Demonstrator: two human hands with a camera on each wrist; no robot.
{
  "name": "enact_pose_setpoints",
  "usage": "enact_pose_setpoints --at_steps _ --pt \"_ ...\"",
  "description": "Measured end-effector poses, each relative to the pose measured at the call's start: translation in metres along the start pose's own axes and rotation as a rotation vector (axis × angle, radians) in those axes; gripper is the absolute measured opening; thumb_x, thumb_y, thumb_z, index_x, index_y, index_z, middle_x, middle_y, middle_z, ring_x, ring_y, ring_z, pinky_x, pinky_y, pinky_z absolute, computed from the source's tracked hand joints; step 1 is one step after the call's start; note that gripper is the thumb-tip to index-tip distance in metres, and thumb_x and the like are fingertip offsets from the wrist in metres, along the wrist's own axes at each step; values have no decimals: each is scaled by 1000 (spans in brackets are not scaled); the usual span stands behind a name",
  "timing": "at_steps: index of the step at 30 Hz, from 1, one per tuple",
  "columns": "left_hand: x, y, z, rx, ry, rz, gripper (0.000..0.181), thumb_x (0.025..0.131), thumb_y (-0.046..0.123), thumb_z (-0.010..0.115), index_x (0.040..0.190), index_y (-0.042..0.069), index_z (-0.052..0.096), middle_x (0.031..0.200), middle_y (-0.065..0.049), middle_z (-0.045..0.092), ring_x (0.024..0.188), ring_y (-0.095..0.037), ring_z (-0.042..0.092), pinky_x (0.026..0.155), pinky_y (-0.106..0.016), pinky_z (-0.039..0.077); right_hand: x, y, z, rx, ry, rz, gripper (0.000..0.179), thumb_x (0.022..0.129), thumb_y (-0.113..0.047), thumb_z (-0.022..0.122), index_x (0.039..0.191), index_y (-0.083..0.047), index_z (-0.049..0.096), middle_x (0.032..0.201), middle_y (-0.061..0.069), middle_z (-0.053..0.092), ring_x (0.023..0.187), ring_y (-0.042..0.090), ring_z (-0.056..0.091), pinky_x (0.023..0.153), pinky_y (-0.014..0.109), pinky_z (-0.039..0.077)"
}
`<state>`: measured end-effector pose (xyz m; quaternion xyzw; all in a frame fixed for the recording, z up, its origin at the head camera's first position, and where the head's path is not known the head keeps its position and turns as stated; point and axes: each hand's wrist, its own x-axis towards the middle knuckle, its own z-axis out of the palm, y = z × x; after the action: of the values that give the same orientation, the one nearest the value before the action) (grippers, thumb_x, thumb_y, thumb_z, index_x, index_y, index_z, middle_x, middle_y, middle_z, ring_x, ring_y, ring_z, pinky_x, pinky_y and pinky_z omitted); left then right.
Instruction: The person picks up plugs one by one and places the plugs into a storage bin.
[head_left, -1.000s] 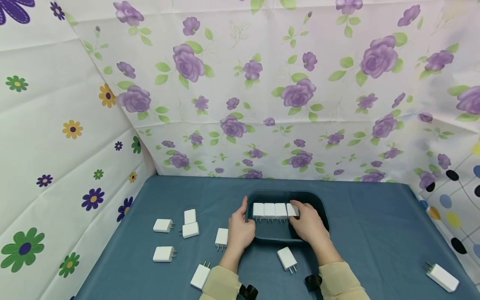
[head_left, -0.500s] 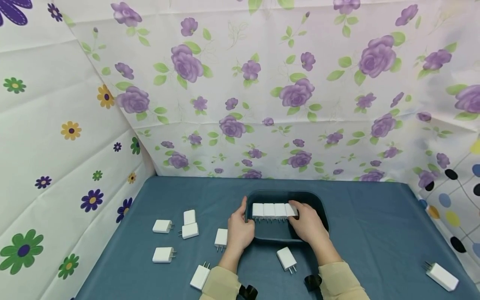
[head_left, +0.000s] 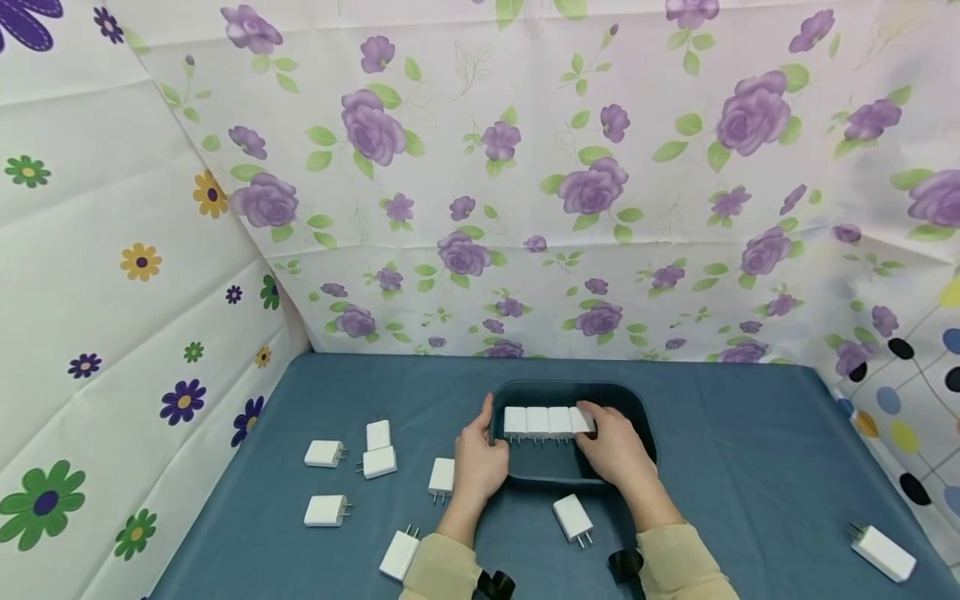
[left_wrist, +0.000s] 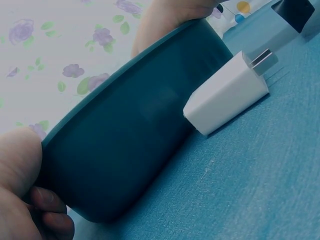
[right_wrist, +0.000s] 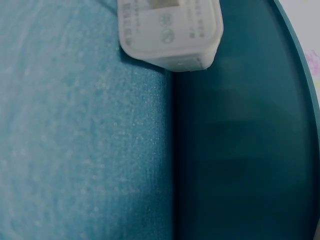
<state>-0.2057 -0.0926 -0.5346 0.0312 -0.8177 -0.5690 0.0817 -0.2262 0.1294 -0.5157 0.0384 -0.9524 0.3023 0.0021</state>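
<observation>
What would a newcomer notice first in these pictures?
Probably the dark tray between the left hand and the right hand, with four white chargers in a row inside. Other chargers lie scattered on the blue table, mostly left of the tray. Behind the table hangs a cloth with large purple flowers.

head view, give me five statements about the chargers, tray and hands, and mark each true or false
1. The tray has four white chargers lined up inside it. True.
2. The right hand is on the leftmost charger of that row. False: it is on the rightmost charger.
3. The left hand holds the left side of the tray. True.
4. Every charger outside the tray lies to its left. False: the far charger lies well to its right.
5. The near charger lies on the table just in front of the tray. True.
</observation>
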Motion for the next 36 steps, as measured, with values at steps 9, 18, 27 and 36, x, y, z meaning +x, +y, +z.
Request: enact_pose_setpoints --at_steps 9,18,27,36 --pt "0 0 -1 -9 15 14 81 87 -13 54 164 12 46 161 -18 48 65 -34 51 51 -32 26 1 1 1 0 -2 -4 57 97 -13 74 152 -4 60 144 30 58 124 46 62 99 63 51" --pt "-1 0 -1 -20 9 5 82 87 -12 54 164 13 46 163 -14 46 134 -36 58 57 -34 35 0 0 1 0 -5 -5 56 98 -14 73 152 -4 60 144 30 58 122 44 63 95 61 52" --pt "0 0 -1 -17 11 17 81 87 -13 54 164 10 46 162 -15 47 137 -38 56 58 -34 35 0 0 0 -3 -7 5 56 99 -15 73 152 -4 59 146 30 57 126 46 61 99 62 51" --pt "0 2 -1 -4 12 2 82 86 -13 54 164 12 46 161 -16 48 85 -31 64 53 -31 27 0 -1 1 1 -5 8 56 99 -15 73 152 -4 59 146 30 57 128 47 60 100 63 50"
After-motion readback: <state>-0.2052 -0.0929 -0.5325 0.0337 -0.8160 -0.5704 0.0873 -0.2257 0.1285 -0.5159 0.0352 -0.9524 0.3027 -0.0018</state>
